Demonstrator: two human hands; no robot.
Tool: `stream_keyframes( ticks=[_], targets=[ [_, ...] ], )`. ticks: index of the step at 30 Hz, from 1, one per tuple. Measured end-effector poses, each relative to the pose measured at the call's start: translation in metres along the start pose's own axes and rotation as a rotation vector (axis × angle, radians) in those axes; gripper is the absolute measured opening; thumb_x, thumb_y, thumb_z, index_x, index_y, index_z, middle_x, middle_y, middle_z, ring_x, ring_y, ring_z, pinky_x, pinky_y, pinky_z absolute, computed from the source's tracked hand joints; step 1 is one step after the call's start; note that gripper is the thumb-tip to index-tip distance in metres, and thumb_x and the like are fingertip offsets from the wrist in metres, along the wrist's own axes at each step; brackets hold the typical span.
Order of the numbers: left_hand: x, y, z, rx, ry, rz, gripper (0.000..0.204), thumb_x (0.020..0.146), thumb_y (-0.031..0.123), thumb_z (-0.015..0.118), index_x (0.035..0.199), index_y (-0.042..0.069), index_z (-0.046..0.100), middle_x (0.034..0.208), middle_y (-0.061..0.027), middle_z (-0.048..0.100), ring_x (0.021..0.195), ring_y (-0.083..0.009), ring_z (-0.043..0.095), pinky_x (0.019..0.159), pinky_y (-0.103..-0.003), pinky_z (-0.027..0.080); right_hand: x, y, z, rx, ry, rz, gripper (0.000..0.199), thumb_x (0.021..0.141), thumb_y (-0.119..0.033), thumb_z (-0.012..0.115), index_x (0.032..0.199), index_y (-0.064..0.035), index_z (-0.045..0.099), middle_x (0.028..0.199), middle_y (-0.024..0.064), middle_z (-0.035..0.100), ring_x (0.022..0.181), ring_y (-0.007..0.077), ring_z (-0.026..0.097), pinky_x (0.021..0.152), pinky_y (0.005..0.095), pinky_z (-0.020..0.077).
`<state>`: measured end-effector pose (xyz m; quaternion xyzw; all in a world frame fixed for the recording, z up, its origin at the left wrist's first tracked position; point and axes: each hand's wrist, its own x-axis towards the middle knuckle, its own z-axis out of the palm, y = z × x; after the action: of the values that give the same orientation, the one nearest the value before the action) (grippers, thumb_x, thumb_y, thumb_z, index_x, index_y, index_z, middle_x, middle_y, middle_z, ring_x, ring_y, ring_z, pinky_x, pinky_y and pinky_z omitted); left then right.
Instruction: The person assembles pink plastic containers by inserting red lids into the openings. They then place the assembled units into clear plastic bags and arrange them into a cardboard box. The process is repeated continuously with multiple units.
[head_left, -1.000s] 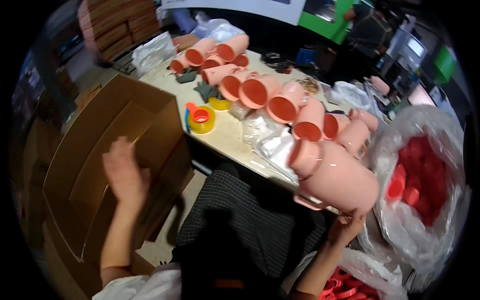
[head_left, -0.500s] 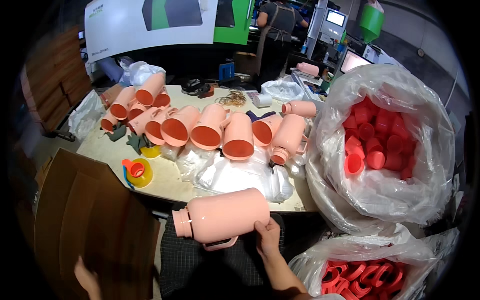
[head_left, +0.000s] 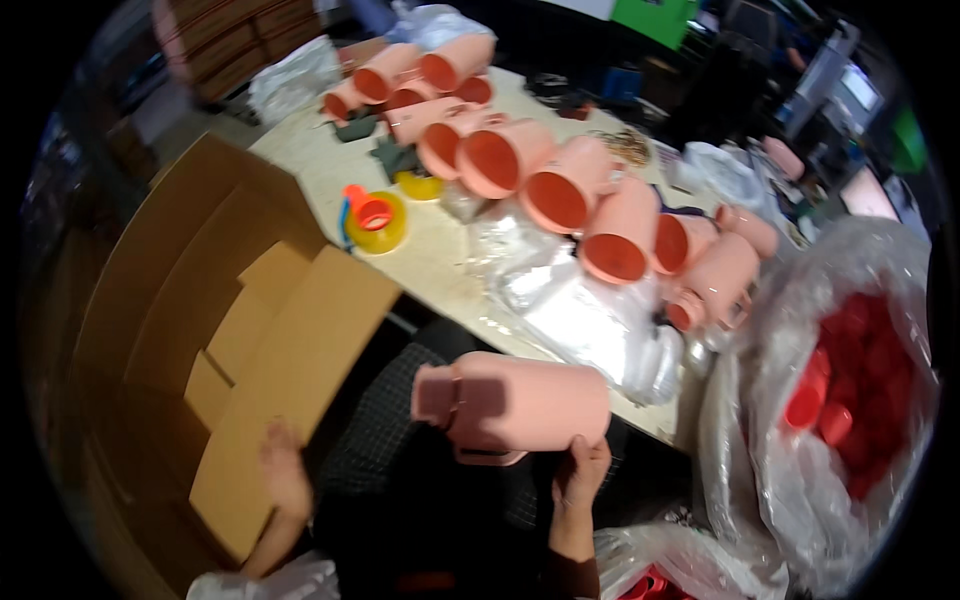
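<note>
My right hand (head_left: 582,472) grips the wide base end of a pink jug body (head_left: 530,400), which lies sideways above my lap. Its threaded neck points left and its handle hangs underneath. A shadow falls on the neck end. My left hand (head_left: 285,468) is empty, fingers stretched out and slightly blurred, in front of the flap of an open cardboard box (head_left: 300,370); whether it touches the flap I cannot tell. On the table (head_left: 450,265) lie several more pink jug bodies (head_left: 562,185), most with their wide open ends facing me.
A yellow roll (head_left: 388,236) with a small red cup (head_left: 372,212) sits at the table's left edge. Clear plastic bags (head_left: 590,320) lie in front of the jugs. At right stands a big plastic sack (head_left: 740,450) of red cups (head_left: 835,425), with another sack (head_left: 690,550) below.
My view has swung left, so the table and sacks sit farther right and more of the box shows. My left hand has risen beside the box flap. The jug stays in my right hand.
</note>
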<state>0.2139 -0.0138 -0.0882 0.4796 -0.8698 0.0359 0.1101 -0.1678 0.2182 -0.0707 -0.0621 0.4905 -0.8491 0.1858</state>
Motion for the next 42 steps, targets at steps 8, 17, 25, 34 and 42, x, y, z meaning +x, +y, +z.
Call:
stream_keyframes(
  ticks=[8, 17, 25, 34, 42],
  targets=[
    [0.167, -0.040, 0.009, -0.077, -0.170, -0.230, 0.066, 0.071, 0.026, 0.086, 0.125, 0.003, 0.057, 0.133, -0.0222, 0.058, 0.127, -0.0382, 0.053, 0.103, -0.044, 0.045, -0.009, -0.005, 0.006, -0.029, -0.015, -0.004, 0.031, 0.092, -0.015, 0.072, 0.114, 0.0044, 0.064, 0.111, 0.0118, 0.071, 0.103, 0.0187, 0.066, 0.097, 0.0333, 0.0483],
    [0.164, -0.053, 0.074, -0.016, -0.219, -0.325, 0.045, 0.082, 0.021, 0.078, 0.117, 0.004, 0.056, 0.096, -0.0186, 0.069, 0.093, -0.0408, 0.065, 0.079, -0.049, 0.053, -0.016, 0.008, 0.037, -0.024, 0.014, 0.054, 0.025, 0.096, -0.015, 0.067, 0.113, 0.0030, 0.062, 0.111, 0.0102, 0.068, 0.104, 0.0180, 0.064, 0.097, 0.0333, 0.0471],
    [0.157, -0.030, 0.055, -0.172, -0.219, -0.221, 0.061, 0.077, 0.028, 0.084, 0.125, 0.006, 0.055, 0.103, -0.0236, 0.069, 0.099, -0.0445, 0.065, 0.083, -0.050, 0.053, 0.043, -0.028, 0.051, -0.096, 0.161, -0.069, 0.042, 0.103, -0.035, 0.052, 0.109, 0.0054, 0.063, 0.105, 0.0103, 0.067, 0.095, 0.0181, 0.064, 0.084, 0.0337, 0.0526],
    [0.158, 0.184, 0.056, -1.600, -0.401, 0.354, 0.067, 0.090, 0.044, 0.070, 0.133, -0.003, 0.048, 0.131, -0.0166, 0.054, 0.122, -0.0283, 0.050, 0.105, -0.040, 0.039, 0.060, 0.036, 0.032, 0.458, -0.123, 0.281, 0.036, 0.103, -0.034, 0.051, 0.100, 0.0000, 0.062, 0.096, 0.0090, 0.063, 0.092, 0.0200, 0.059, 0.090, 0.0340, 0.0489],
    [0.163, 0.207, 0.001, -1.326, -0.993, 0.291, 0.008, 0.091, 0.006, 0.067, 0.096, 0.000, 0.064, 0.091, -0.0012, 0.066, 0.080, -0.0070, 0.058, 0.070, -0.023, 0.047, 0.105, -0.201, -0.061, -1.019, 0.598, -0.720, 0.048, 0.079, -0.015, 0.076, 0.117, 0.0011, 0.053, 0.113, 0.0178, 0.056, 0.105, 0.0281, 0.056, 0.090, 0.0409, 0.0469]
  ],
)
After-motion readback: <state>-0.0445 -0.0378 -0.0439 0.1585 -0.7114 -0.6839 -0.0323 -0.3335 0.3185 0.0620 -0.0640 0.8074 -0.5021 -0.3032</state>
